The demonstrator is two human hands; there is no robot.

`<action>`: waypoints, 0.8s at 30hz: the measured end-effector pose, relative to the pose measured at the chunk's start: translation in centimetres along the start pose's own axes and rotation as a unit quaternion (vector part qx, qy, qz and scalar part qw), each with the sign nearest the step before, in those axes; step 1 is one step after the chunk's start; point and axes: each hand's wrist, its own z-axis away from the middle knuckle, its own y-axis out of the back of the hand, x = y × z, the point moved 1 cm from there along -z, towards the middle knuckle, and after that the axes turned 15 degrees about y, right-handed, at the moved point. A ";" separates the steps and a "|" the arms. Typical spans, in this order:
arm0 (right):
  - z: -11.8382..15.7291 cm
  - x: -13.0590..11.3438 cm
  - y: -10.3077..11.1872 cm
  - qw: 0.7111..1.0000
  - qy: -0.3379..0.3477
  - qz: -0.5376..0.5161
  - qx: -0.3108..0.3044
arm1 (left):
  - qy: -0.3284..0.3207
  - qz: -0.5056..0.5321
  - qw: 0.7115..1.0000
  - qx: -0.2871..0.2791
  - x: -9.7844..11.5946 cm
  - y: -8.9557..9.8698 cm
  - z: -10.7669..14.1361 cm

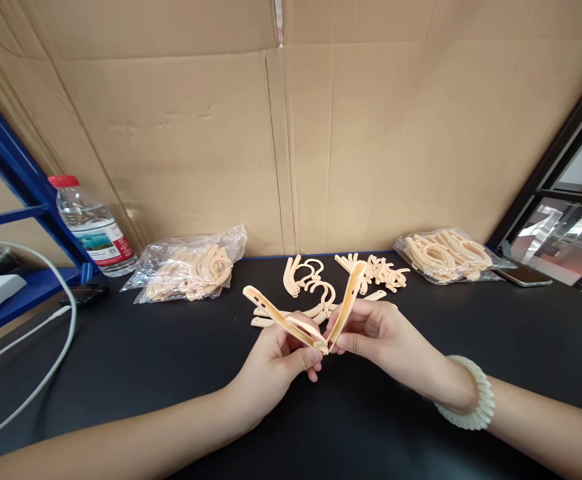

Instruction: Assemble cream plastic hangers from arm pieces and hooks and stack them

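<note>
My left hand (283,357) is closed on a beige plastic hanger arm (267,308) with slots near its raised outer end. A curved piece, perhaps the hook, lies along it by my fingers. My right hand (378,333) pinches a second hanger arm (349,300), hollow along its inner side and tilted up to the right. The two arms meet in a V between my fingertips; whether they are joined I cannot tell. Just behind my hands lie hanger hooks (325,292) and several loose arms (293,277), with a heap of small beige pieces (388,273) farther right.
On the black table (171,373) lie a clear bag of beige parts (191,270) at left and another bag (443,257) at right, beside a phone (525,275). A water bottle (93,227) and a white cable (68,333) are at left. Cardboard (195,133) stands behind.
</note>
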 end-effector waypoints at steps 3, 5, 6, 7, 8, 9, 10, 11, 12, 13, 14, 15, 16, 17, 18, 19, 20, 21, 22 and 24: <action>0.2 0.0 -0.4 1.000 0.008 0.016 0.012 | -0.004 0.003 1.000 0.007 0.0 0.0 0.0; 0.3 0.1 -0.6 0.999 0.023 0.027 0.020 | -0.005 0.007 1.000 0.016 0.0 -0.1 0.1; 0.4 0.2 -0.8 0.999 0.031 0.035 0.022 | -0.004 0.009 1.000 0.022 0.0 -0.1 0.1; 0.5 0.2 -0.9 0.998 0.038 0.042 0.026 | -0.004 0.012 1.000 0.028 0.0 -0.1 0.1; 0.5 0.2 -1.0 0.997 0.042 0.049 0.031 | -0.004 0.015 0.999 0.034 0.0 -0.1 0.2; 0.6 0.3 -1.1 0.997 0.046 0.054 0.036 | -0.004 0.018 0.999 0.039 -0.1 -0.1 0.2; 0.6 0.3 -1.3 0.996 0.051 0.057 0.039 | -0.004 0.021 0.999 0.045 -0.1 -0.1 0.2; 0.7 0.3 -1.4 0.996 0.058 0.059 0.042 | -0.005 0.024 0.998 0.050 -0.1 0.0 0.2; 0.7 0.3 -1.5 0.995 0.067 0.060 0.043 | -0.005 0.025 0.998 0.056 -0.2 0.0 0.2; 0.7 0.3 -1.6 0.994 0.076 0.061 0.046 | -0.006 0.026 0.998 0.061 -0.2 0.0 0.2; 0.8 0.3 -1.7 0.994 0.083 0.061 0.048 | -0.007 0.027 0.997 0.067 -0.3 0.0 0.1; 0.8 0.3 -1.8 0.993 0.088 0.059 0.052 | -0.009 0.029 0.997 0.073 -0.4 0.0 0.1; 0.8 0.4 -1.9 0.993 0.090 0.057 0.056 | -0.010 0.030 0.996 0.078 -0.4 0.0 0.0; 0.9 0.4 -2.0 0.993 0.089 0.056 0.058 | -0.010 0.032 0.996 0.084 -0.5 0.0 0.0; 0.9 0.5 -2.1 0.993 0.087 0.056 0.060 | -0.009 0.034 0.995 0.090 -0.5 0.0 0.0; 1.0 0.5 -2.1 0.993 0.085 0.059 0.062 | -0.007 0.036 0.995 0.095 -0.6 0.0 0.0; 1.0 0.6 -2.1 0.992 0.084 0.064 0.066 | -0.005 0.038 0.994 0.100 -0.5 -0.1 0.0; 1.0 0.7 -2.2 0.992 0.083 0.070 0.072 | -0.004 0.042 0.994 0.103 -0.5 -0.1 0.0; 1.0 0.8 -2.2 0.991 0.084 0.075 0.077 | -0.002 0.046 0.993 0.106 -0.5 -0.1 0.1; 1.0 0.9 -2.2 0.989 0.088 0.082 0.085 | 0.000 0.060 0.992 0.111 -0.3 -0.2 0.1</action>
